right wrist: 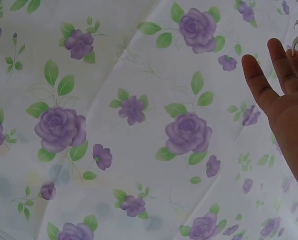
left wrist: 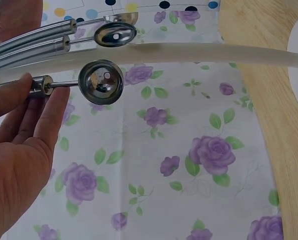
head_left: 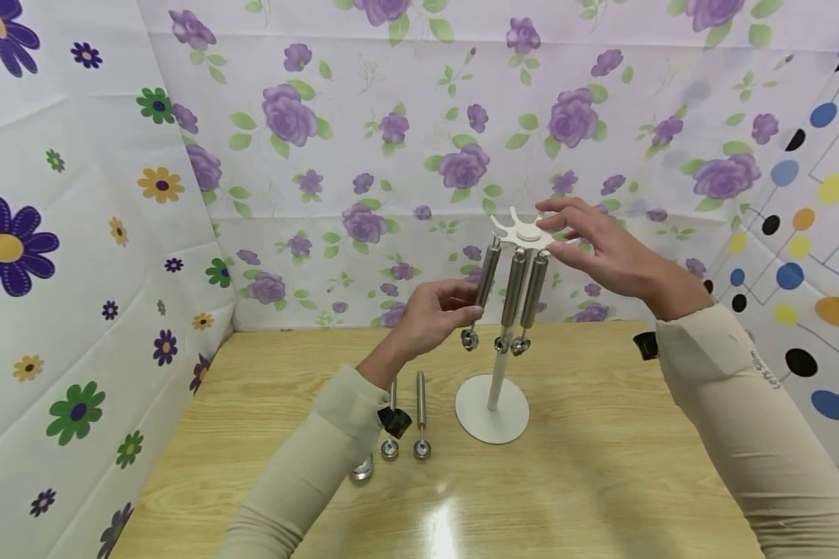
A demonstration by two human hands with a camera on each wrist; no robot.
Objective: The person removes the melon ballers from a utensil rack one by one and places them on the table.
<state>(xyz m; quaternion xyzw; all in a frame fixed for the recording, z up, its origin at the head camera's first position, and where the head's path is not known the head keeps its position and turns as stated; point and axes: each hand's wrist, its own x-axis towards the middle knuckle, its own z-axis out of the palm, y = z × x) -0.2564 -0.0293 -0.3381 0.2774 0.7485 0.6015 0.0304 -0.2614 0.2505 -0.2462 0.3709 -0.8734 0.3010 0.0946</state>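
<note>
A white stand with a round base carries a hooked top, from which several steel melon ballers hang. My left hand pinches the lower handle of the leftmost hanging melon baller between thumb and fingers. Its round cup faces the camera in the left wrist view. Two more melon ballers hang close to its right. My right hand holds the hooked top from the right side, fingers over it and thumb at the near edge. The right wrist view shows a hook against its fingers.
On the wooden table, left of the base, lie a melon baller, another one partly covered by my left sleeve, and a spoon-like bowl. Flowered cloth stands behind the table; patterned cloths line both sides.
</note>
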